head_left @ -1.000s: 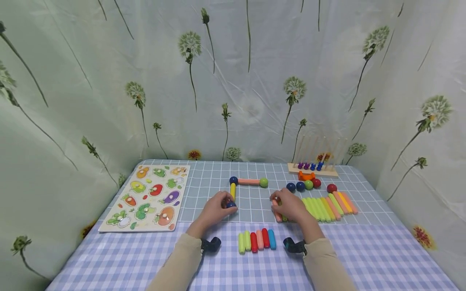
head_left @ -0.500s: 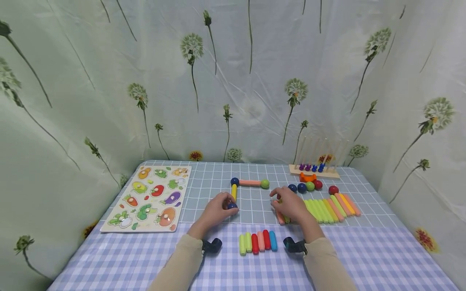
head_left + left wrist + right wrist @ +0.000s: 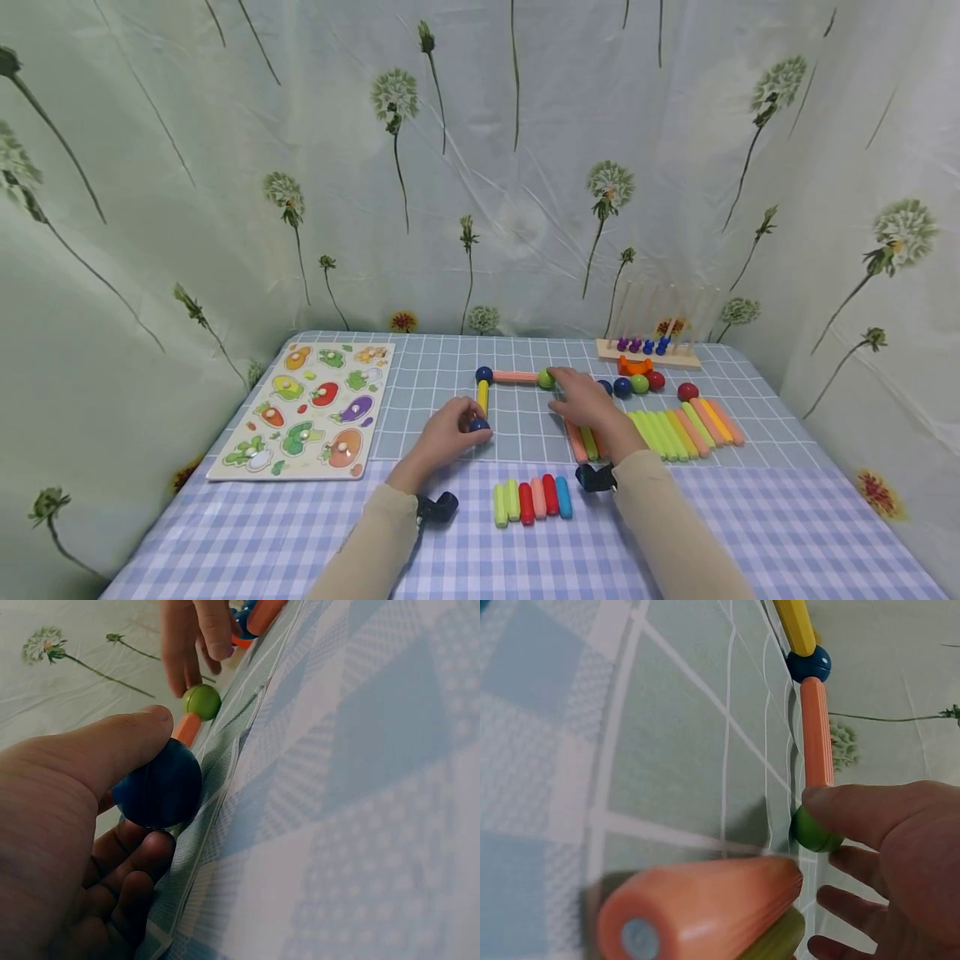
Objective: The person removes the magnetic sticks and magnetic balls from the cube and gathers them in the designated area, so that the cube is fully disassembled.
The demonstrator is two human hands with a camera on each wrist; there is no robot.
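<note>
My left hand [image 3: 446,429] pinches a dark blue ball [image 3: 161,787] between thumb and fingers. From that ball a yellow stick [image 3: 482,398] runs back to a second blue ball [image 3: 484,375]. A salmon stick [image 3: 516,377] leads right from there to a green ball [image 3: 544,380], so the pieces form an angle on the grey cloth. My right hand [image 3: 585,402] is at the green ball with fingers extended; its thumb overlaps the ball in the right wrist view. Below the right palm lie several sticks, among them a salmon one [image 3: 705,907] with a grey disc in its end.
Several coloured sticks [image 3: 663,435] lie in a row at the right, with loose balls [image 3: 622,387] behind them. A peg stand [image 3: 660,354] is at the back right. A vegetable puzzle board [image 3: 307,408] lies left. Short sticks [image 3: 527,503] lie in front.
My right hand has left the row of sticks and moved back and left to the green ball. The left hand stays on the blue ball.
</note>
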